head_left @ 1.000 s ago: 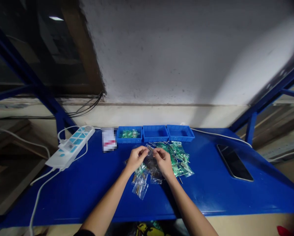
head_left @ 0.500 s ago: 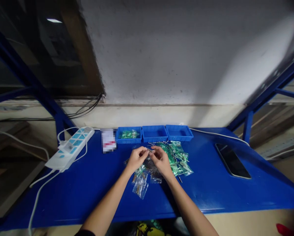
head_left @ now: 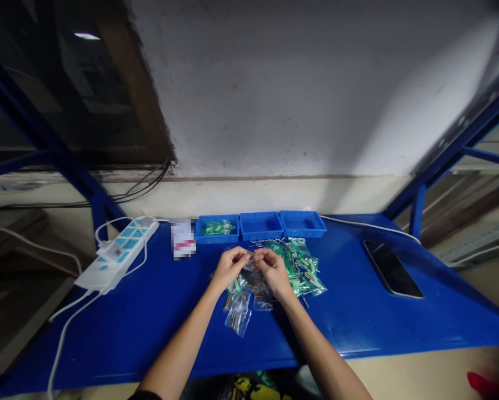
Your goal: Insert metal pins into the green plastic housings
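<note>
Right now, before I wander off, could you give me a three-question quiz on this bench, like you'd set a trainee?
1. How many blue bins stand in the row along the back?
2. True or false: the phone lies to the right of the power strip.
3. Fill in: the left hand and right hand hold a small, ____ piece at their fingertips.

Key: 1. Three. 2. True. 3. Thin.

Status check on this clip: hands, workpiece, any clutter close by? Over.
Left hand, right hand: both pinching a thin metallic rod. Clear plastic packets on the near side. Green packets crowd beside the right hand.
</note>
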`<state>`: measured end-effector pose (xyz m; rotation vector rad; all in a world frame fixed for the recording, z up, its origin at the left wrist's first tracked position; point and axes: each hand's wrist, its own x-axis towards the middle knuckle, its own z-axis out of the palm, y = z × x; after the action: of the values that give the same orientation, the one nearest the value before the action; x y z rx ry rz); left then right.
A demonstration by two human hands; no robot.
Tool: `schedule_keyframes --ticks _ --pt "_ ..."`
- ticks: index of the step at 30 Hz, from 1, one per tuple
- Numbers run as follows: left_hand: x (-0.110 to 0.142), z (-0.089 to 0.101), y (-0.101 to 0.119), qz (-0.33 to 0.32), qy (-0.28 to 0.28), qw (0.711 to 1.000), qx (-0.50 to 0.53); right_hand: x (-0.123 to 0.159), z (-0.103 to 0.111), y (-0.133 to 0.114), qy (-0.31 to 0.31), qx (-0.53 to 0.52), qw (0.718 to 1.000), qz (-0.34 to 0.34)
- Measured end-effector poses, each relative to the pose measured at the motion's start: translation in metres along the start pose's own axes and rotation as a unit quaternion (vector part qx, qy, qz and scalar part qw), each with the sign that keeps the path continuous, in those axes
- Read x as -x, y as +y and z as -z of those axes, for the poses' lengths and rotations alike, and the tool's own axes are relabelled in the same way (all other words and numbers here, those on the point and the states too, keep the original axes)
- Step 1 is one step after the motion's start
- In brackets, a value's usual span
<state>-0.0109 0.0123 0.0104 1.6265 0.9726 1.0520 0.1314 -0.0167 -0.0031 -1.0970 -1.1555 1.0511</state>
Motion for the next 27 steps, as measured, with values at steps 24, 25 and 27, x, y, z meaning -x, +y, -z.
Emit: schedule_keyframes --ticks 24,25,27 --pt "-0.002 0.002 -0.003 0.013 0.029 0.999 0.032 0.005 0.002 -0.005 0.077 0.099 0.991 0.047" --pt "-0.002 0.002 -0.002 0.003 0.031 0.999 0.027 0.004 0.001 -0.006 0.055 0.071 0.996 0.025" --pt "-0.001 -0.001 -0.002 -0.011 0.026 0.999 0.018 0.004 -0.001 -0.007 0.031 0.036 0.999 0.004"
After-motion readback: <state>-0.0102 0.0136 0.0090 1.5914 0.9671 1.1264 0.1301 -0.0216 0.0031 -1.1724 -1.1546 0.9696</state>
